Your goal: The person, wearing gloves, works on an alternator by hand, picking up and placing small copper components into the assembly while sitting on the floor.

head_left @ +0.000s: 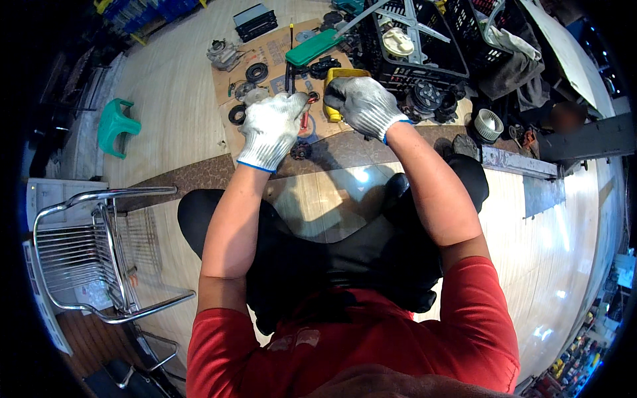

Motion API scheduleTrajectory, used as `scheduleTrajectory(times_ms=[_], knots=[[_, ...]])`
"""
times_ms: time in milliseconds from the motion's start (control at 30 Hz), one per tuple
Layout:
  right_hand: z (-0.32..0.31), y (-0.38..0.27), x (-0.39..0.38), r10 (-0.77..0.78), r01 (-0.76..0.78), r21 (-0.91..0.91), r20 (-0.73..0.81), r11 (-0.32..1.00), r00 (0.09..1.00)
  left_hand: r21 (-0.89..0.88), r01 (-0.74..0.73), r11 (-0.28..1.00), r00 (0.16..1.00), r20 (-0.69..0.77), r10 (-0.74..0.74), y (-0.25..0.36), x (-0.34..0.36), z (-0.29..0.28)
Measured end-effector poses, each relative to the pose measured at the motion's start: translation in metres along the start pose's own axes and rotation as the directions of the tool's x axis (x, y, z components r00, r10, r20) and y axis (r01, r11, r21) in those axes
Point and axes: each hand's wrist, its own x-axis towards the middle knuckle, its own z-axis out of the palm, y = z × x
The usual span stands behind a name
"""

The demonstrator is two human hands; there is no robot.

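Observation:
My left hand (272,129), in a white knit glove with a blue cuff, is closed over the cardboard. What its fingers hold is too small to name; a small red and metal piece (312,97) shows at the fingertips. Below it lies a slim red-handled tool (304,123). A dark rod (290,69) rises just beyond this hand. To the right, my right hand (366,105), gloved alike with dark fingertips, has its fingers curled on a yellow plastic container (334,114). A small dark gear-like part (301,150) sits nearer me.
Machine parts, black rings (257,72) and a metal housing (224,54) lie on the cardboard (225,89). A green-topped bar (315,48) slants behind. Black crates (424,69) stand far right, near a white fan wheel (488,125). Left are a green stool (118,127) and metal chair (109,192).

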Motion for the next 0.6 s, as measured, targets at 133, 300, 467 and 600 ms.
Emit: scheduleTrajectory(times_ms=[133,300,467,600], knots=[[-0.003,-0.011,-0.003,0.075,-0.073,0.065,-0.038,0.995,0.996,-0.031,-0.013,0.999,0.996,-0.094,0.01,0.004,0.0,0.001],[0.002,-0.018,-0.009,-0.011,0.014,0.113,-0.033,0.993,0.999,-0.154,0.046,0.987,0.984,-0.165,-0.071,-0.004,0.005,0.015],[0.003,-0.016,-0.007,0.038,-0.04,0.239,0.011,0.97,0.999,-0.437,0.176,0.882,0.98,-0.007,-0.199,-0.004,0.003,-0.004],[0.007,-0.004,-0.003,-0.001,-0.009,0.298,0.032,0.954,0.999,-0.531,0.107,0.84,0.992,-0.005,-0.129,-0.004,-0.002,-0.01]])
